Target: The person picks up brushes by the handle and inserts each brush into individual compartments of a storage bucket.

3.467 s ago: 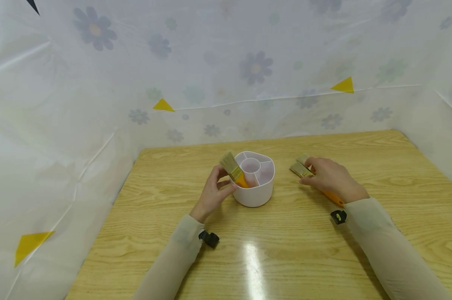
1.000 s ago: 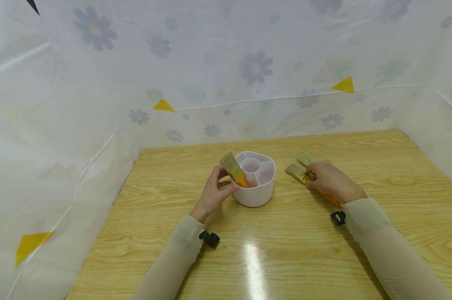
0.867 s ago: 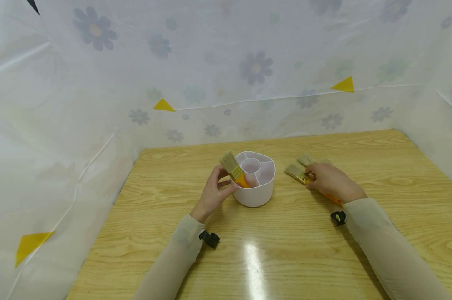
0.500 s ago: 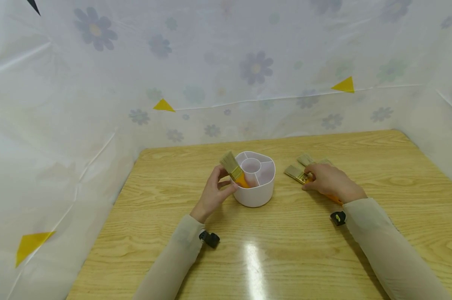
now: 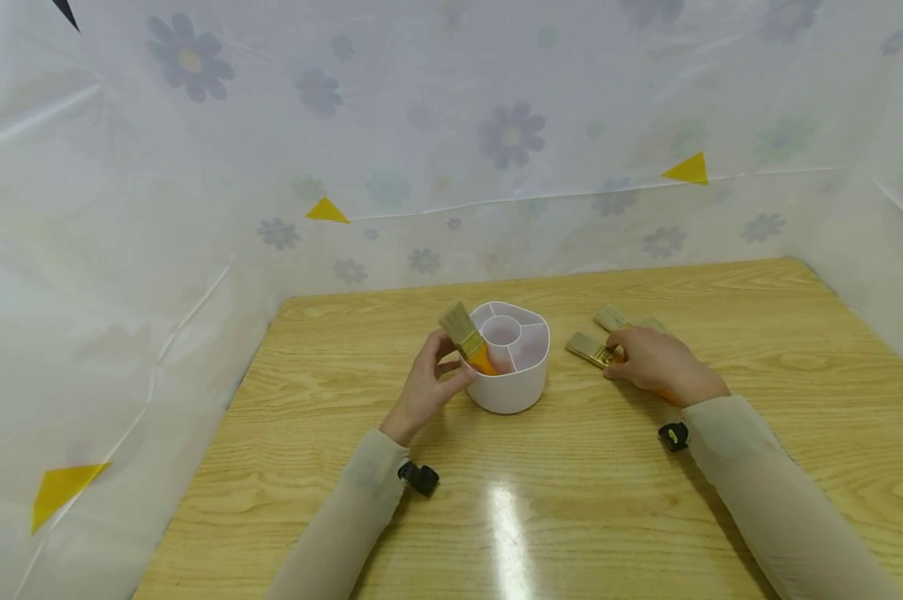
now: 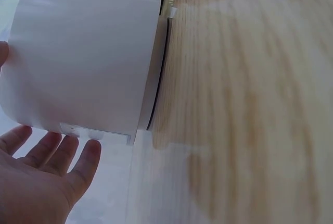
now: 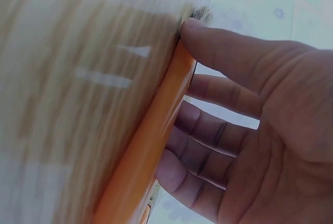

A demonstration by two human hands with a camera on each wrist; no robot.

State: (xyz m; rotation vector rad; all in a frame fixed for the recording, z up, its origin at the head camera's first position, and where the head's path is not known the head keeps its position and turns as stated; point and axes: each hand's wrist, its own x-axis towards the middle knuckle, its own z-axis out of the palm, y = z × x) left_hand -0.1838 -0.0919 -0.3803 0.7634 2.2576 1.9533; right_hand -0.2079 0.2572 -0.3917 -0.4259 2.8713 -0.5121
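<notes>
A white divided organizer [image 5: 506, 395] stands on the table, with a round cup in the middle and several compartments. One paintbrush [image 5: 462, 335] leans in its front-left compartment, bristles up, orange handle down. My left hand [image 5: 427, 385] holds the organizer's left side, thumb at the front; in the left wrist view its fingertips touch the white wall [image 6: 83, 57]. To the right, my right hand [image 5: 660, 365] pinches a paintbrush [image 5: 586, 348] lying low at the table, bristles pointing left. Its orange handle [image 7: 148, 135] fills the middle of the right wrist view, thumb near the ferrule.
Behind the right hand lie more paintbrushes, of which the bristles of one [image 5: 610, 318] and of another [image 5: 652, 323] show; their handles are mostly hidden. The wooden table [image 5: 571, 500] meets a pale flowered sheet [image 5: 421, 167] at the back and sides.
Since 3.5 s ago the right hand has spread the overlapping brushes apart, and a third one's bristles have come into sight. The pinched brush has slid slightly left. The left hand stays put.
</notes>
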